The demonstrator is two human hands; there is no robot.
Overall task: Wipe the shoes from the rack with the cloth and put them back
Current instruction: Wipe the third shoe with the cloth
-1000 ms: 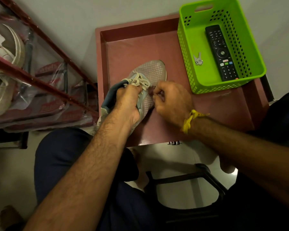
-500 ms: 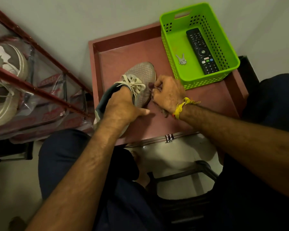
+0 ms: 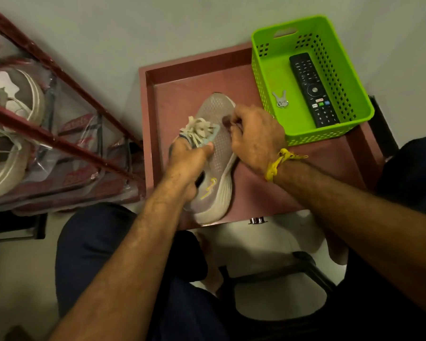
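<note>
A grey mesh sneaker (image 3: 218, 153) with pale laces lies on the reddish-brown table (image 3: 288, 190), toe pointing away from me and its side with a yellow logo facing up. My left hand (image 3: 186, 163) grips it at the collar beside the laces. Against the forefoot, my right hand (image 3: 253, 139) is curled, pinching a small dark reddish cloth (image 3: 226, 122) that mostly stays hidden inside the fist. A yellow thread is tied round my right wrist.
A red metal shoe rack (image 3: 67, 146) under clear plastic stands to the left, with white shoes (image 3: 12, 148) on it. A green plastic basket (image 3: 330, 135) on the table's far right holds a black remote (image 3: 312, 89) and keys (image 3: 280, 99). My knees are below the table edge.
The sneaker has rolled so its logo side and white sole edge now show. My right hand has shifted toward the toe with the cloth. My left hand keeps its hold at the collar.
</note>
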